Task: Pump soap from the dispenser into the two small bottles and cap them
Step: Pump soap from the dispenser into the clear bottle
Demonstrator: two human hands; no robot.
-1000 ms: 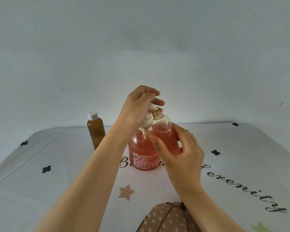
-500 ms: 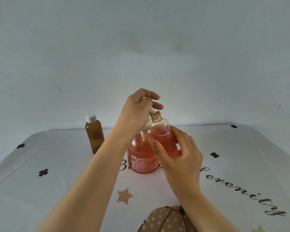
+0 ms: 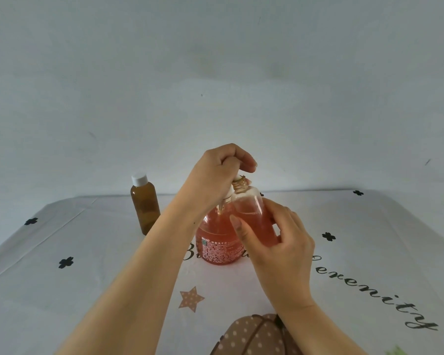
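Note:
A round clear dispenser (image 3: pixel 217 242) of pink soap stands in the middle of the table. My left hand (image 3: pixel 215 172) is curled over its white pump head, which is mostly hidden under the fingers. My right hand (image 3: pixel 277 242) grips a small clear bottle (image 3: pixel 254 216), tilted, with its threaded open neck right under the pump spout. That bottle holds pink soap up to near its shoulder. A small amber bottle (image 3: pixel 145 206) with a white cap stands upright to the left, apart from both hands.
The table wears a white cloth (image 3: pixel 87 278) printed with black clovers, a star and script lettering. A brown dotted fabric thing (image 3: pixel 251 336) lies at the near edge. A plain wall rises close behind the table.
My left hand and the pump head have gone down a little. The small bottle in my right hand stays at the spout, and its soap level looks slightly higher.

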